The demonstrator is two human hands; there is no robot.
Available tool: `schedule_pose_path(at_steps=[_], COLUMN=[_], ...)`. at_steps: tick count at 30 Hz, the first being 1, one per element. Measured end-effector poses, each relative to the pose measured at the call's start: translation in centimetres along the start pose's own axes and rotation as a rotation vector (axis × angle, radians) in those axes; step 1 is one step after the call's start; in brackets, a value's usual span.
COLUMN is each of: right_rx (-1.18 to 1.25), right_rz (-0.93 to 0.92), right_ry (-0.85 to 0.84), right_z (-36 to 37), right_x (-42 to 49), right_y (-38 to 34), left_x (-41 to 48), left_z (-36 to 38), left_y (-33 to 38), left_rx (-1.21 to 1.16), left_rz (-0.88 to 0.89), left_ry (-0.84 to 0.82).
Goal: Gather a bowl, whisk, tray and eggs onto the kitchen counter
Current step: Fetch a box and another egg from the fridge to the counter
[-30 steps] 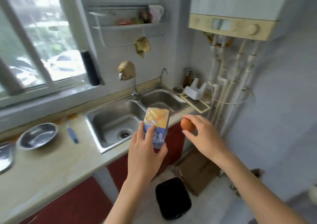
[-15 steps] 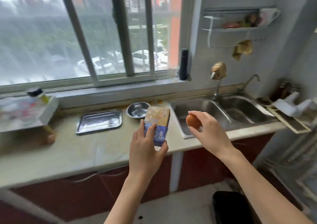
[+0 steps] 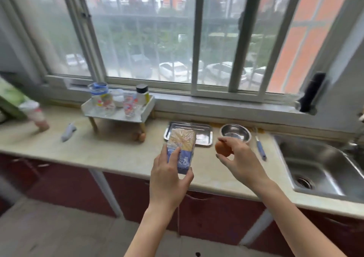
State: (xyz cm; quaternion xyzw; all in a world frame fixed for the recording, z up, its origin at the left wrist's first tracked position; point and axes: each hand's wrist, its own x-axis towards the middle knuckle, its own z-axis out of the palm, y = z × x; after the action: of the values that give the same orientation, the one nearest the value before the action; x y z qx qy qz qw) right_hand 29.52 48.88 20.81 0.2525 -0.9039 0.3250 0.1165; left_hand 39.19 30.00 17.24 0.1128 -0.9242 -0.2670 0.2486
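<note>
My right hand pinches a brown egg above the counter, just in front of the steel bowl. My left hand grips a blue and yellow carton, held upright over the counter's front edge. Behind the carton lies a flat steel tray, partly hidden by it. A blue-handled whisk lies to the right of the bowl. Another brown egg rests on the counter under the small white shelf.
A white raised shelf with glasses and bottles stands at the back left. The steel sink is set into the counter at the right. A bottle and a grey tool lie far left. Windows run along the back.
The view has swung left from the sink to the counter under the window. Both hands keep their hold and have come forward over the counter near the tray and bowl.
</note>
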Motion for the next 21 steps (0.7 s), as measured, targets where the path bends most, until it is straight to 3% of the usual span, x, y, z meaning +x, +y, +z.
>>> schedule_pose_path(at_steps=[9, 21], right_rx=[0.1, 0.169], right_rz=[-0.126, -0.113], right_ry=[-0.121, -0.259], right_z=[13.1, 27.5], right_x=[11.2, 25.4], right_y=[-4.4, -7.9], left_x=[6.1, 18.3], left_z=[-1.9, -1.3], left_y=[-12.8, -28.0], left_rx=[0.109, 0.169], left_rz=[-0.184, -0.303], left_ry=[0.046, 0.0])
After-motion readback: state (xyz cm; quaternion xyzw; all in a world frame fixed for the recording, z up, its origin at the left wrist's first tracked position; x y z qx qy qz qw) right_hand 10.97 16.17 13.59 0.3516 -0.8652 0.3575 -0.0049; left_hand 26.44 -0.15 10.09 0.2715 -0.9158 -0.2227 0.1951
